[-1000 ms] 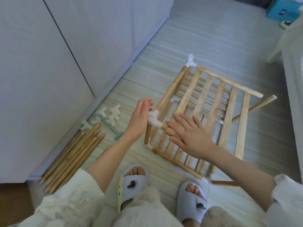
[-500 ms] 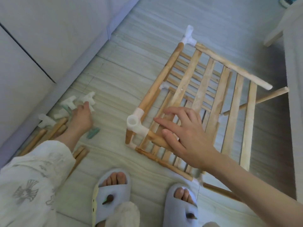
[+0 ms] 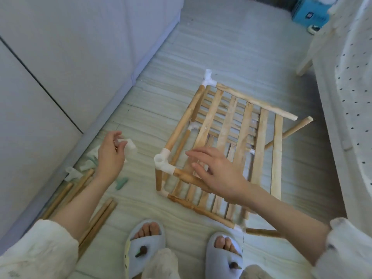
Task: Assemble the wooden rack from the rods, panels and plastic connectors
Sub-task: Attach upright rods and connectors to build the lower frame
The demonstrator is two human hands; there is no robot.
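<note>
1. Left hand (image 3: 110,154) – fingers curled round a white plastic connector (image 3: 129,147), held just above the floor (image 3: 231,47) nr the cabinet base, left of the rack.
2. Right hand (image 3: 219,174) – fingers straight and spread, palm down over the front slats of the rack; whether it touches the wood, can't tell.
3. Wooden rack (image 3: 227,125) – part-built, 2 slatted panels one above the other, on the floor centre-right, in front of both feet.
4. Corner connector (image 3: 164,163) – white, on rack's near-left corner, open socket facing up; rods run from it back, right and down.
5. Far corner connector (image 3: 209,79) – white, at rack's far-left corner.
6. Top back rod (image 3: 255,102) – right end bare, no connector; a 2nd rod end (image 3: 308,119) sticks out just beside it.
7. Loose rods (image 3: 96,220) – bundle on floor by left forearm, along the cabinet.
8. Spare connectors (image 3: 73,173) – white pcs on floor nr the cabinet base, partly behind left hand.
9. Green tool (image 3: 121,183) – small, on floor betw. left wrist and rack.
10. Slippers (image 3: 145,246) – pale, at the bottom edge.
</note>
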